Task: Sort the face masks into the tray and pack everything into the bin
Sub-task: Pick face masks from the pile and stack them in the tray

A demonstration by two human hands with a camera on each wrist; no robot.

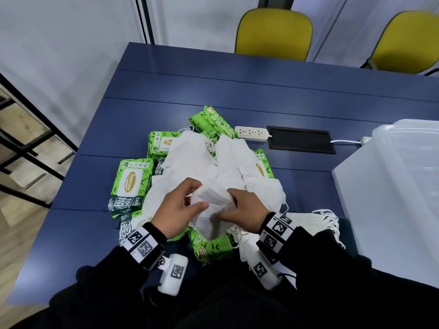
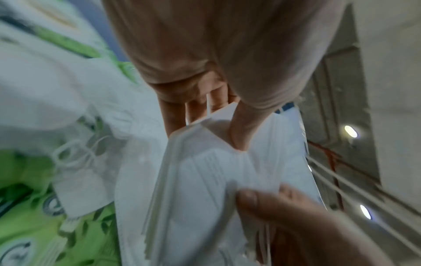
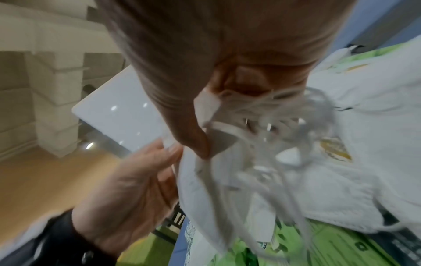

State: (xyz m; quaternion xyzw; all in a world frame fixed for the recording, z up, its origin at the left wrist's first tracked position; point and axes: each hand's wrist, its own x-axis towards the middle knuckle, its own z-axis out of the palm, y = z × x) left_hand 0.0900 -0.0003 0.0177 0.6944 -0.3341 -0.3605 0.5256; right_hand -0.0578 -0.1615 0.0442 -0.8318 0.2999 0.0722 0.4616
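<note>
Both hands are working one small stack of masks (image 1: 211,200) above the pile (image 1: 209,162). The stack is looking white, pleated and flat, several layers thick, edges lined up, ear loops (image 3: 268,115) dangling loose from its right end. The left hand (image 1: 180,210) is pinching the left end, thumb (image 2: 239,129) lying on top and fingers (image 2: 175,115) curled underneath. The right hand (image 1: 244,210) is gripping the other end, thumb (image 2: 255,199) pressing on the face, fingers wrapped round the far edge with the loops bunching beside them. The stack's long axis is running from hand to hand, left to right and tilting slightly away, its broad face turning up toward the person.

Beyond the fingertips the rest of the masks are lying in a loose heap, touching and overlapping green wipes packs (image 1: 130,184) that are ringing it on the left, far side and near side. Just right of the right wrist, a neat fan of masks (image 1: 318,222) is lying with loops trailing outward. Further right of that hand, a clear bin (image 1: 403,186) is sitting on the blue table (image 1: 237,86).
</note>
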